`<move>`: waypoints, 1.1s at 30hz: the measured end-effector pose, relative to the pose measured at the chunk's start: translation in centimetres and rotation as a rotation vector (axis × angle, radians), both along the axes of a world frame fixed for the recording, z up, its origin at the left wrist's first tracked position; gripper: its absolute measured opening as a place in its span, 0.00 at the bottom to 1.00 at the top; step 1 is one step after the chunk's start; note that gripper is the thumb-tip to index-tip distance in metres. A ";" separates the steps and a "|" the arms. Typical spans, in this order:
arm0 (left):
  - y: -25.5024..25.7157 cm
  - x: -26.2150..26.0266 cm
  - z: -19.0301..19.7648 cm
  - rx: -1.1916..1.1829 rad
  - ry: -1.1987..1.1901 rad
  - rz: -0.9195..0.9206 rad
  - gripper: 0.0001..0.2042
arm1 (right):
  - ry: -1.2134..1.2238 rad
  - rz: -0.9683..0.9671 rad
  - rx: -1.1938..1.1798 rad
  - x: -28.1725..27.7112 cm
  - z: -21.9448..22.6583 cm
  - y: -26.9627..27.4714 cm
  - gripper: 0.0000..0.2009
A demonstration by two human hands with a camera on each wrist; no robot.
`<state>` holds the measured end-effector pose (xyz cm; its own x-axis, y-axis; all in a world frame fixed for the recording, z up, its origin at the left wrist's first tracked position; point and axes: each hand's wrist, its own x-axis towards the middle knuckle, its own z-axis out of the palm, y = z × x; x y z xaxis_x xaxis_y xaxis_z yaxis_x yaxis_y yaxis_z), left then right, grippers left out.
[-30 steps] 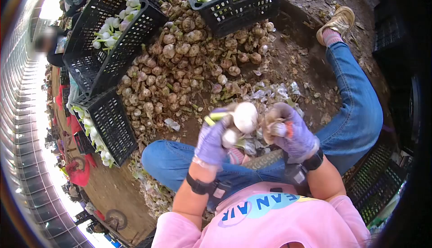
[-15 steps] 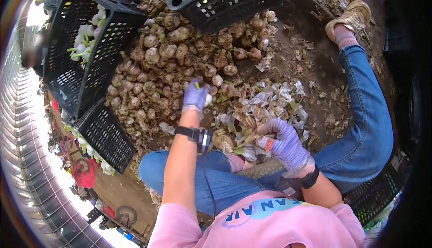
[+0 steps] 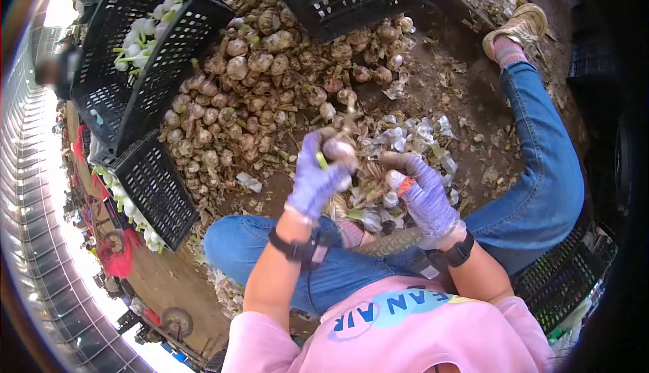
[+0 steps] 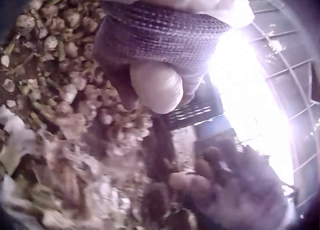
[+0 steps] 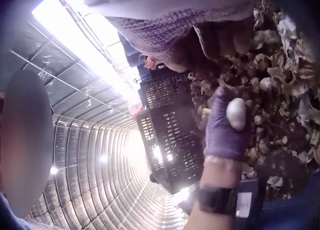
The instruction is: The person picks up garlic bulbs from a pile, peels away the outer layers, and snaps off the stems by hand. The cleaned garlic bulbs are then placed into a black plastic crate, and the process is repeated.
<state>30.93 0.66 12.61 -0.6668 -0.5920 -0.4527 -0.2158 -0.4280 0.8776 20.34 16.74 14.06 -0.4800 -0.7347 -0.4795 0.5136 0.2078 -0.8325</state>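
Observation:
My left hand (image 3: 314,178), in a purple knit glove, grips a garlic bulb (image 3: 339,148) with dry outer skin, its stalk pointing up toward the pile. A smooth white garlic bulb (image 4: 157,87) also sits in that hand, and a short green stem (image 3: 321,160) pokes out beside the thumb. My right hand (image 3: 427,200), gloved alike with an orange band on the thumb, is just to the right of the bulb. Its fingers are bent loosely and its thumb stands apart from them, with no bulb between. Peeled skins (image 3: 405,136) lie beyond the hands.
A big heap of unpeeled garlic (image 3: 236,96) spreads ahead and left. Black crates stand around it: one tilted with white bulbs (image 3: 145,41), a front crate (image 3: 365,1), and a lower left crate (image 3: 159,194). The bent legs in jeans (image 3: 541,150) flank the work area.
My left hand reached out to the heap, then came back toward the right hand with a dry-skinned garlic bulb. My right hand moved apart from the left and stays over the lap.

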 end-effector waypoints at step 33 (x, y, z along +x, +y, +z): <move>9.2 6.1 10.2 0.110 0.213 -0.041 0.35 | -0.231 0.053 -0.189 2.5 7.4 3.5 0.15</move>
<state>37.08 9.87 22.82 -0.7765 -0.5176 -0.3593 -0.0498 -0.5181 0.8539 22.83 20.24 21.42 -0.3325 -0.8426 -0.4237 0.6864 0.0919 -0.7214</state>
